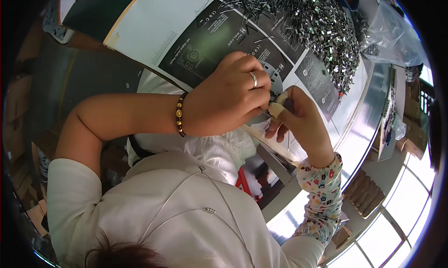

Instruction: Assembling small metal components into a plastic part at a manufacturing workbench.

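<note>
My left hand (228,97), with a ring and a beaded bracelet, is curled with its fingertips pinched. It meets my right hand (301,123), which has beige tape on a fingertip and a floral sleeve cover on the forearm. Between the fingertips of both hands sits a small dark metal piece (273,98), mostly hidden. Both hands hover over a black and white printed sheet (219,39) on the table. A large pile of small shiny metal pieces (317,25) lies beyond the hands at the far side.
A clear plastic bag (396,34) lies to the right of the pile. The table's metal edge (359,132) runs along the right. Cardboard boxes (364,193) stand on the floor below it. A dark green mat (98,11) lies at the far left.
</note>
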Tool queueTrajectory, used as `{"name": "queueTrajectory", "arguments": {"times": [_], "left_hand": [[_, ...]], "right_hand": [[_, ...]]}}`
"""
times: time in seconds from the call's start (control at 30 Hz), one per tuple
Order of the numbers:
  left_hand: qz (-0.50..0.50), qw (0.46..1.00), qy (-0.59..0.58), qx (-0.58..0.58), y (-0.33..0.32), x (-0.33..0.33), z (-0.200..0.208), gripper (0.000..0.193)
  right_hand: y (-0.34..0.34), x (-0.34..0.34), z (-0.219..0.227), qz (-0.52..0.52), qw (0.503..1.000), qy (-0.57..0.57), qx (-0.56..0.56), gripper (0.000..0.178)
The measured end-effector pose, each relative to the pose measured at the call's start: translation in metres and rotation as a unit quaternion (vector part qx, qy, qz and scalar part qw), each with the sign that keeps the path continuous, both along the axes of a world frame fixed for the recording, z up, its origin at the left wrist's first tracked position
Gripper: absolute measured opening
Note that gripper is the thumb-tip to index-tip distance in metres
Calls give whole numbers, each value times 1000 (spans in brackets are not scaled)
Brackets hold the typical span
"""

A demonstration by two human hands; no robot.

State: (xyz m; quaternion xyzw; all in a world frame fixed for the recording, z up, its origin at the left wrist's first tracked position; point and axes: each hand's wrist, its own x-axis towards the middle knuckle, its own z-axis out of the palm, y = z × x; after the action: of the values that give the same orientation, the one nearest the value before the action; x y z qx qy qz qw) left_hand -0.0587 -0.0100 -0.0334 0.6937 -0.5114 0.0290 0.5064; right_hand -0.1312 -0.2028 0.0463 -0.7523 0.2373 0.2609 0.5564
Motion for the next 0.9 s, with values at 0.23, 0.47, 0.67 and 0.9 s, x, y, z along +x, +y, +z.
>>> {"name": "queueTrajectory", "arguments": {"times": [0.23, 0.47, 0.67, 0.9], "left_hand": [[1, 1000, -21, -9, 0, 2, -3, 17], [-8, 999, -30, 31, 3, -1, 1, 18], [-7, 996, -42, 75, 18, 1, 2, 32], [-46, 993, -69, 83, 24, 1, -2, 48]], "right_hand": [[13, -9, -4, -110, 992, 2, 56, 13], [-3, -9, -5, -77, 994, 21, 80, 15], [0, -28, -3, -206, 897, -339, 195, 16], [14, -1, -13, -44, 782, -500, 370, 29]]}}
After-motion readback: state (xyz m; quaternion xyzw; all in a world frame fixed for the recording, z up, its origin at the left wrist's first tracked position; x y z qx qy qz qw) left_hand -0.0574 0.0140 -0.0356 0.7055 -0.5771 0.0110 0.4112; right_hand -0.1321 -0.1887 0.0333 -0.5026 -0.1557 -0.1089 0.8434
